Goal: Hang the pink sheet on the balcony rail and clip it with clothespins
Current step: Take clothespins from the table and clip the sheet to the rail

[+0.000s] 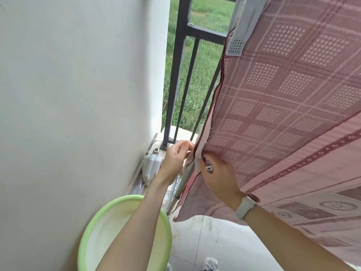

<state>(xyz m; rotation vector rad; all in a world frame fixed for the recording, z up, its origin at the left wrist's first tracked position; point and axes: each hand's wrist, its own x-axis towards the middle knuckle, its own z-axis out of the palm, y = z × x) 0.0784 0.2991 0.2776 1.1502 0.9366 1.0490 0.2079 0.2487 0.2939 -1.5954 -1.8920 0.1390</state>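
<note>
While the pink sheet [277, 106] is hanging over the dark balcony rail [205, 33], pinned near its top by a large grey clothespin [241, 34], I am pinching its left edge with my left hand [176, 160]. My right hand [219, 177] is gripping the same edge lower down, fingers curled around a small clip [209, 167]. A green basin [109, 227] is sitting below my left forearm.

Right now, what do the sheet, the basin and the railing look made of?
Pink sheet: thin woven cloth, matte; check weave and draping show it. Green basin: likely plastic, smooth with a soft sheen. Railing: probably dark-painted metal, given its straight square bars and bolted joint.
</note>
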